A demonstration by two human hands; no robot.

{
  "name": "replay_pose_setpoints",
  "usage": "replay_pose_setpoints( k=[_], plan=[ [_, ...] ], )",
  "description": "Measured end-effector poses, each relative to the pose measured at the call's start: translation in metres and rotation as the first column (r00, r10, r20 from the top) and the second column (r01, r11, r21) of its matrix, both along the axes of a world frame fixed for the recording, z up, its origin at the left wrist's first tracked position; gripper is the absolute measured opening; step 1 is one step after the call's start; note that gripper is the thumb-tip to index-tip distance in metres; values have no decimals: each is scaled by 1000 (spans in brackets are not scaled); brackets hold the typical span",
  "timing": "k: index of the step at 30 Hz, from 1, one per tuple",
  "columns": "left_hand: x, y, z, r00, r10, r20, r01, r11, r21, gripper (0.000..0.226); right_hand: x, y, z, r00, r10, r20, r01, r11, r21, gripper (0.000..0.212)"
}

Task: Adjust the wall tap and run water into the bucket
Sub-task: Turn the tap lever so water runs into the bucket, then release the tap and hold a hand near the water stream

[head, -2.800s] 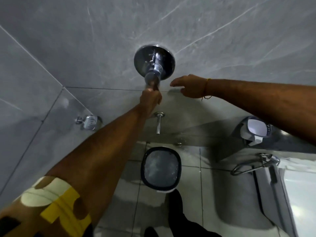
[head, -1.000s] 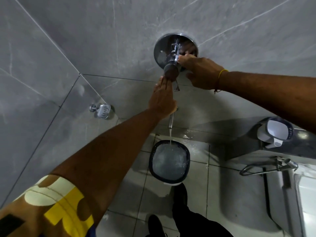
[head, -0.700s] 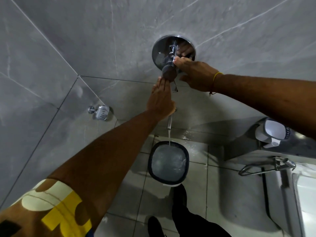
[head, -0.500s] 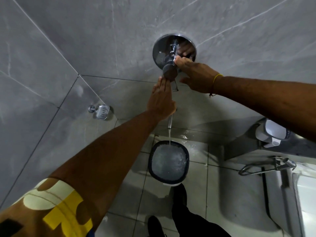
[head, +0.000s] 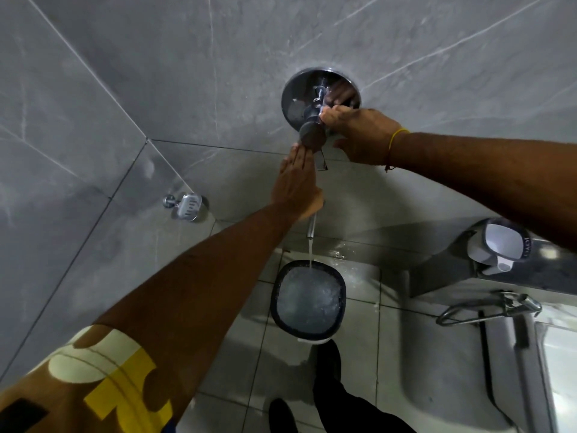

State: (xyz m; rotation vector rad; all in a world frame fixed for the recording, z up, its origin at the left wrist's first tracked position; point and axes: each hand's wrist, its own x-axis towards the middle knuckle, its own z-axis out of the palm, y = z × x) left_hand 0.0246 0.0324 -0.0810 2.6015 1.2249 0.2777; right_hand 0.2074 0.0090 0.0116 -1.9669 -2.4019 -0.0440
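right hand [head: 362, 135] is up at the wall tap [head: 313, 120], fingertips pinched on its small chrome knob, arm stretched in from the right. left hand [head: 296, 182] is flat and open just below the tap body, fingertips near or touching it, can't tell which; holding nothing. under the left hand the spout [head: 311, 226] is running a thin stream into the bucket [head: 309, 329] on the floor, well below both hands. water's flowing and the bucket looks approx. full, so prob. only fine-tuning or shutting off is left.

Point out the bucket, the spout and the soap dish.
bucket [head: 278, 320]: head view, left rim.
spout [head: 311, 227]: head view, middle of the pipe.
soap dish [head: 188, 205]: head view, basket front.
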Motion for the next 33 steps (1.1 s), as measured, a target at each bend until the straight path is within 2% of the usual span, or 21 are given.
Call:
replay_pose_setpoints(
  k=[4, 7, 9, 12, 15, 19, 23, 26, 30, 33],
  plan=[
    [-1, 1, -1, 1000, -15, -11, 15, 1000, 1, 89, -2, 1, 3, 1000, 3, 29, -4, 1000, 11, 61],
    [-1, 3, -1, 1000, -23, -21, 23, 1000, 4, 85, -5, 4, 13, 986, 56, 154, -69, 995, 79, 39],
    [-3, 3, 0, 999, -26, -26, 26, 1000, 5, 90, -10, 5, 23, 970, 87, 227, -127, 977, 169, 26],
    [-8, -1, 2, 999, -44, 9, 44, 999, -5, 100, -18, 12, 38, 952, 116, 282, -197, 940, 277, 27],
    [-12, -3, 4, 999, -47, 7, 47, 999, -7, 101, -25, 26, 46, 902, 148, 405, -278, 917, 285, 35],
    [-18, -2, 7, 996, -70, -53, 69, 998, -11, 103, -29, 43, 52, 774, 198, 602, -418, 873, 251, 28],
    [-29, -3, 7, 994, -76, -77, 74, 997, -24, 100, -20, 63, 46, 539, 299, 787, -613, 781, 124, 16],
    [-41, -4, 5, 994, -55, -95, 52, 998, -36, 97, -7, 72, 42, 414, 307, 857, -712, 695, 94, 19],
    [-58, -1, 1, 989, -57, -139, 53, 998, -35, 96, 7, 90, 59, 284, 397, 873, -862, 505, 51, 27],
    [-70, 0, -4, 987, -41, -157, 37, 999, -28, 97, 8, 93, 63, 180, 435, 882, -888, 457, -44, 28]
  ],
)
